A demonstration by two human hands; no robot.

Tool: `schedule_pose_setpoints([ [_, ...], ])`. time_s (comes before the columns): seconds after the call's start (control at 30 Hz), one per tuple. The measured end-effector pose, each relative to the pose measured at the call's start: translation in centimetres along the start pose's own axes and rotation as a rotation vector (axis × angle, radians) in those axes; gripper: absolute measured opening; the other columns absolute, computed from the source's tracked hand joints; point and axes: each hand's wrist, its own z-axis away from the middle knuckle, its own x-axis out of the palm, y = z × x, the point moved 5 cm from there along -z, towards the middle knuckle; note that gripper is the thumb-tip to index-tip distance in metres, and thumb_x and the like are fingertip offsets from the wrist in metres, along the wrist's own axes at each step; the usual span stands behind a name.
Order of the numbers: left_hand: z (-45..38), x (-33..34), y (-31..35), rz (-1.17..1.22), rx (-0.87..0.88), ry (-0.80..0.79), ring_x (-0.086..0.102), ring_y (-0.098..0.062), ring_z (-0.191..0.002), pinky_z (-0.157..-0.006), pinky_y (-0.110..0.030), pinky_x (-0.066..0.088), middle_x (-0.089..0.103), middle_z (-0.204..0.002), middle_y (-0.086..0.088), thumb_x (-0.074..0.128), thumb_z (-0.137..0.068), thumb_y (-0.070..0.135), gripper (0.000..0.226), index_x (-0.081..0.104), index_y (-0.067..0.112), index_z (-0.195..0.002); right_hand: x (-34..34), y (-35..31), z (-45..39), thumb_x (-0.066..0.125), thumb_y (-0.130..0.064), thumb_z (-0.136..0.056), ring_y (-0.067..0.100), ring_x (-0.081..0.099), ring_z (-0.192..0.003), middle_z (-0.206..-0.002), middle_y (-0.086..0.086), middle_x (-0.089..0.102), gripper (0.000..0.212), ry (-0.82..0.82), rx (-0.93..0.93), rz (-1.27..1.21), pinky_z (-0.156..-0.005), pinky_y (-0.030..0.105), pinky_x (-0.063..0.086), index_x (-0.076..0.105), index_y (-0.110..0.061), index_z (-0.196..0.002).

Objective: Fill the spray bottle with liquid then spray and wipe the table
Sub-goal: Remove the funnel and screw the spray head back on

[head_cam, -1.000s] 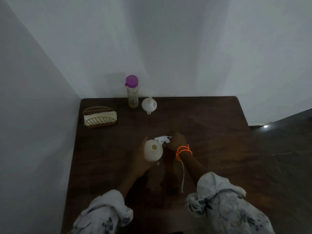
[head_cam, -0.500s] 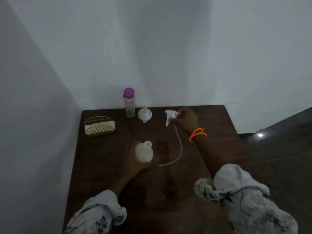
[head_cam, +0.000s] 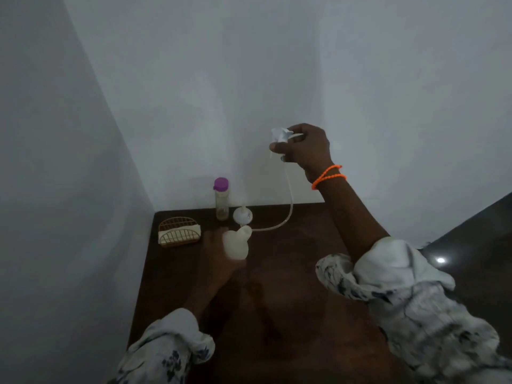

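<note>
My left hand (head_cam: 219, 256) grips the white spray bottle body (head_cam: 236, 243), which stands on the dark wooden table (head_cam: 291, 273) with its neck uncovered. My right hand (head_cam: 306, 148) is raised high above the table and holds the white trigger spray head (head_cam: 281, 135). Its thin dip tube (head_cam: 289, 200) hangs down in a curve, and the tube's lower end reaches the bottle's neck. At the back of the table stand a clear bottle with a purple cap (head_cam: 221, 199) and a white funnel (head_cam: 242, 215).
A wicker holder with a folded cloth (head_cam: 178, 231) sits at the back left corner. White walls close in on the left and behind the table. The table's right edge drops to a dark floor (head_cam: 471, 231).
My right hand has lifted the spray head from bottle level to high above the table, drawing the dip tube out of the bottle. My left hand kept hold of the bottle.
</note>
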Motion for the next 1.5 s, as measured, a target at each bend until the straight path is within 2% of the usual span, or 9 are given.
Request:
schedule_pose_setpoints([
  [0.23, 0.5, -2.2, 0.9, -0.054, 0.105, 0.11, 0.049, -0.018, -0.119, -0.092, -0.042, 0.054, 0.041, -0.132, 0.002, 0.093, -0.053, 0.041, 0.097, 0.041, 0.03, -0.135, 0.5, -3.6, 1.1, 0.097, -0.009, -0.056, 0.023, 0.072, -0.068, -0.077, 0.013, 0.07, 0.055, -0.015, -0.048, 0.034, -0.059, 0.035, 0.063, 0.07, -0.002, -0.102],
  [0.47, 1.0, -2.9, 1.3, -0.14, 0.179, 0.151, 0.051, -0.017, -0.113, -0.086, -0.04, 0.056, 0.043, -0.126, 0.003, 0.091, -0.052, 0.047, 0.096, 0.045, 0.027, -0.135, 2.1, -3.7, 2.2, 0.096, -0.008, -0.058, 0.015, 0.066, -0.057, -0.071, 0.002, 0.065, 0.05, -0.019, -0.031, 0.055, -0.063, 0.039, 0.064, 0.07, -0.002, -0.1],
  [0.57, 1.4, -2.9, 1.5, -0.155, 0.194, 0.153, 0.051, -0.016, -0.111, -0.085, -0.036, 0.055, 0.043, -0.124, 0.003, 0.091, -0.051, 0.048, 0.097, 0.046, 0.026, -0.134, 3.0, -3.7, 2.6, 0.095, -0.007, -0.059, 0.019, 0.068, -0.067, -0.081, 0.006, 0.066, 0.045, -0.035, -0.013, 0.034, -0.065, 0.038, 0.064, 0.071, -0.001, -0.097],
  [0.77, 1.6, -2.4, 1.9, -0.086, 0.175, 0.094, 0.048, -0.015, -0.114, -0.088, -0.035, 0.052, 0.042, -0.125, 0.004, 0.092, -0.05, 0.046, 0.095, 0.046, 0.029, -0.132, 4.4, -2.6, 2.8, 0.089, 0.002, -0.066, 0.033, 0.073, -0.082, -0.107, 0.022, 0.069, 0.025, -0.071, 0.078, -0.119, -0.062, 0.036, 0.062, 0.065, 0.0, -0.076],
  [0.93, 1.6, -1.9, 1.7, -0.069, 0.168, 0.053, 0.051, -0.014, -0.11, -0.087, -0.041, 0.056, 0.042, -0.121, 0.008, 0.089, -0.047, 0.051, 0.095, 0.045, 0.033, -0.129, 5.4, -1.6, 2.3, 0.077, 0.009, -0.079, 0.023, 0.067, -0.074, -0.107, 0.016, 0.068, 0.017, -0.099, 0.265, -0.376, -0.065, 0.037, 0.063, 0.066, -0.002, -0.074],
  [1.03, 1.7, -1.2, 1.9, -0.117, 0.19, 0.032, 0.052, -0.015, -0.113, -0.089, -0.041, 0.056, 0.042, -0.124, 0.007, 0.09, -0.05, 0.049, 0.096, 0.045, 0.03, -0.133, 6.4, -1.3, 2.1, 0.07, 0.012, -0.085, 0.02, 0.064, -0.072, -0.109, 0.015, 0.068, 0.024, -0.075, 0.284, -0.467, -0.069, 0.037, 0.061, 0.063, -0.006, -0.069],
  [1.17, 1.6, -0.2, 3.2, -0.125, 0.189, 0.012, 0.049, -0.017, -0.119, -0.095, -0.042, 0.053, 0.042, -0.131, 0.004, 0.09, -0.053, 0.051, 0.098, 0.044, 0.03, -0.136, 8.0, -0.3, 2.0, 0.07, 0.009, -0.086, 0.019, 0.063, -0.073, -0.126, 0.015, 0.066, 0.008, -0.047, 0.309, -0.509, -0.063, 0.035, 0.06, 0.067, 0.001, -0.088],
  [1.3, 1.1, 0.1, 4.6, -0.026, 0.152, 0.015, 0.047, -0.019, -0.125, -0.098, -0.046, 0.052, 0.041, -0.137, 0.001, 0.09, -0.054, 0.052, 0.102, 0.041, 0.03, -0.14, 9.0, 0.5, 2.8, 0.07, 0.006, -0.087, 0.024, 0.064, -0.084, -0.126, 0.024, 0.063, 0.017, -0.035, 0.291, -0.543, -0.077, 0.04, 0.061, 0.065, 0.004, -0.103],
  [1.5, -0.6, -1.1, 5.6, 0.067, 0.127, 0.086, 0.046, -0.021, -0.128, -0.099, -0.048, 0.051, 0.041, -0.141, -0.001, 0.092, -0.054, 0.05, 0.1, 0.043, 0.028, -0.139, 8.0, 0.4, 4.1, 0.07, 0.006, -0.087, 0.027, 0.064, -0.096, -0.109, 0.016, 0.063, 0.034, -0.113, 0.18, -0.517, -0.092, 0.047, 0.058, 0.061, 0.006, -0.119],
])
